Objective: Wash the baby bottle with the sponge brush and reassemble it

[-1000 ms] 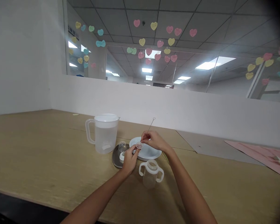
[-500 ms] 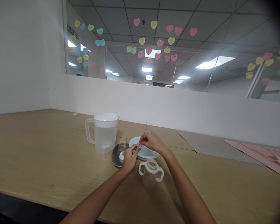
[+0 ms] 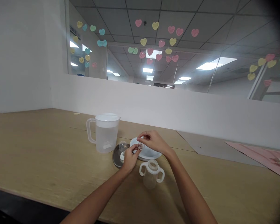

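Observation:
In my left hand (image 3: pixel 130 158) a small, clear bottle nipple (image 3: pixel 140 146) is pinched between thumb and fingers, over the white basin (image 3: pixel 151 154). My right hand (image 3: pixel 152 140) is just above it, fingers bent and closed near the nipple. The thin wire tool with a looped end, seen there earlier, is now mostly hidden by the right hand. Below both hands a clear bottle (image 3: pixel 150 179) stands upright and uncapped, with a white two-handled collar. Left of my left hand, a dark tray (image 3: pixel 116 157) bears a clear cap (image 3: pixel 123 146) and a white ring (image 3: pixel 122 156).
A translucent pitcher (image 3: pixel 106 137) with a white lid and liquid inside stands behind the tray on the left. A pink cloth (image 3: pixel 252 151) lies at the far right on a grey sheet (image 3: pixel 207 146). A white wall (image 3: pixel 154 105) rises behind the wooden table (image 3: pixel 49 161).
My right hand has turned and lifted slightly off the nipple, and the wire's looped end no longer sticks up. The nipple's round opening now faces me more. The view has shifted slightly.

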### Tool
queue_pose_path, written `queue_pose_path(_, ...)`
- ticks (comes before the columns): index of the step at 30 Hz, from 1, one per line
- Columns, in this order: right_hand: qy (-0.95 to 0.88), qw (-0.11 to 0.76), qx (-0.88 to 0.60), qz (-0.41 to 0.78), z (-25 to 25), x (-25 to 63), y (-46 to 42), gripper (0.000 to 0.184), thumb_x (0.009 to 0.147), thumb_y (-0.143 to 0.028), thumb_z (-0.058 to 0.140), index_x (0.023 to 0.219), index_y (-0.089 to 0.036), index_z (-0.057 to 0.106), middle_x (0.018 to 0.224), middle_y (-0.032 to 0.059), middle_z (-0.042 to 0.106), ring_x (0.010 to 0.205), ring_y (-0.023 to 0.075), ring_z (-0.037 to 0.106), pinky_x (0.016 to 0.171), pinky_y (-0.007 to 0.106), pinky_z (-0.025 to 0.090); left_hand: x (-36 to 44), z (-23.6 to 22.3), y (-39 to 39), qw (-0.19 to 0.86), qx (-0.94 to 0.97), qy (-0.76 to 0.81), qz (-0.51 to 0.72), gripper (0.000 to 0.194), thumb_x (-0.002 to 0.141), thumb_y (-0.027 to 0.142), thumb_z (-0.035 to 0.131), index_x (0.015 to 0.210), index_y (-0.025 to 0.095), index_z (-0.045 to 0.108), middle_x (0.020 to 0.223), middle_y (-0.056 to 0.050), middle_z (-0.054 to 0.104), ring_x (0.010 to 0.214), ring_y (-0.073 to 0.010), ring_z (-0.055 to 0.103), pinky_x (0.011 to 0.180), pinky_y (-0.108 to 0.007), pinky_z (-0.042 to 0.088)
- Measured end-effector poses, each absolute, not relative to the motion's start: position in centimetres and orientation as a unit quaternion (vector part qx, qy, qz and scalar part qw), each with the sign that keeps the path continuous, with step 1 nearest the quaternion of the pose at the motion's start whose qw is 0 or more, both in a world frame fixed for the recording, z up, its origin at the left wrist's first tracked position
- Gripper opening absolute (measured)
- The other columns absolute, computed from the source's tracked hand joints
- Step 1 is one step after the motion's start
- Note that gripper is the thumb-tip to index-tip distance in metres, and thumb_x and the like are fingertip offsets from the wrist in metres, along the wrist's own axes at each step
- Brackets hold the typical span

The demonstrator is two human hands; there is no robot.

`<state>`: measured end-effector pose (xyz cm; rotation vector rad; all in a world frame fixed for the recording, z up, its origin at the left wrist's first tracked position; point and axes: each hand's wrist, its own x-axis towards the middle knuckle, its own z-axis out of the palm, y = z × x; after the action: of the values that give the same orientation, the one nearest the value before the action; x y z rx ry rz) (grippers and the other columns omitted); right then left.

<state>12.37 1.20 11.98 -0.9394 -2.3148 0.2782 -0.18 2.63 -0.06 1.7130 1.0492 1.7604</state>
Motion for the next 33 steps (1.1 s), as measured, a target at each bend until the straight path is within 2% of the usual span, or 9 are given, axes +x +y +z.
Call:
queue_pose_path(3, -0.874, 0.336, -0.338, 0.097, 12.6, 12.0, 0.1, 0.036, 0.084, -0.041, 0.041, 0.077, -0.015, 0.065, 0.061, -0.0010, 0.056, 0.054, 0.0077, 0.045, 0.052, 0.019, 0.031, -0.1, 0.0, 2.6, 0.252, 0.619, 0.371, 0.644, 0.029, 0.073, 0.036, 0.054, 0.087, 0.012, 0.064, 0.083, -0.006, 0.066, 0.074, -0.0168, 0.058, 0.067, -0.024, 0.044)
queue_pose_path(6, -0.870, 0.339, -0.356, 0.029, 12.6, 11.7, 0.1, 0.042, 0.087, -0.040, 0.035, 0.069, -0.014, 0.063, 0.061, 0.0013, 0.058, 0.057, 0.0093, 0.050, 0.058, 0.021, 0.034, 0.0, 0.3, 2.6, 0.272, 0.604, 0.384, 0.643, 0.029, 0.071, 0.035, 0.056, 0.085, 0.012, 0.066, 0.078, -0.005, 0.066, 0.070, -0.0161, 0.057, 0.062, -0.023, 0.042)
queue_pose_path(10, -0.880, 0.288, -0.375, -0.038, 11.7, 11.5, 1.7, 0.037, 0.089, -0.032, 0.036, 0.069, -0.014, 0.062, 0.064, 0.0033, 0.060, 0.060, 0.0107, 0.052, 0.062, 0.021, 0.034, 0.0, 0.6, 2.7, 0.333, 0.577, 0.373, 0.646, 0.027, 0.066, 0.031, 0.061, 0.084, 0.012, 0.068, 0.076, -0.006, 0.067, 0.070, -0.0168, 0.057, 0.064, -0.024, 0.042)
queue_pose_path(15, -0.895, 0.235, -0.380, -0.005, 10.1, 11.3, 3.5, 0.038, 0.089, -0.029, 0.036, 0.065, -0.014, 0.061, 0.059, 0.0020, 0.058, 0.055, 0.0090, 0.049, 0.057, 0.020, 0.032, -0.1, 1.0, 2.8, 0.390, 0.542, 0.329, 0.667, 0.028, 0.063, 0.028, 0.064, 0.086, 0.013, 0.067, 0.078, -0.005, 0.067, 0.076, -0.0184, 0.059, 0.072, -0.027, 0.044)
queue_pose_path(22, -0.897, 0.266, -0.354, -0.013, 11.2, 11.4, 1.4, 0.041, 0.086, -0.038, 0.039, 0.058, -0.014, 0.058, 0.057, -0.0001, 0.056, 0.053, 0.0077, 0.044, 0.053, 0.020, 0.027, -0.1, 1.0, 2.7, 0.401, 0.564, 0.312, 0.651, 0.025, 0.065, 0.029, 0.064, 0.083, 0.011, 0.066, 0.080, -0.005, 0.067, 0.075, -0.0168, 0.058, 0.070, -0.026, 0.043)
queue_pose_path(27, -0.889, 0.303, -0.342, -0.028, 12.4, 10.9, -0.2, 0.038, 0.087, -0.034, 0.038, 0.063, -0.014, 0.061, 0.062, 0.0018, 0.059, 0.057, 0.0086, 0.047, 0.057, 0.020, 0.030, 0.1, 1.1, 2.4, 0.417, 0.573, 0.295, 0.641, 0.021, 0.065, 0.028, 0.064, 0.076, 0.010, 0.065, 0.077, -0.005, 0.066, 0.074, -0.0171, 0.057, 0.071, -0.027, 0.044)
queue_pose_path(33, -0.896, 0.246, -0.367, -0.042, 10.9, 10.8, 1.9, 0.036, 0.083, -0.029, 0.046, 0.054, -0.013, 0.059, 0.056, 0.0025, 0.058, 0.053, 0.0082, 0.045, 0.054, 0.021, 0.028, 0.1, 1.1, 2.4, 0.436, 0.558, 0.294, 0.642, 0.021, 0.064, 0.026, 0.065, 0.078, 0.011, 0.065, 0.079, -0.005, 0.067, 0.077, -0.0172, 0.058, 0.075, -0.027, 0.043)
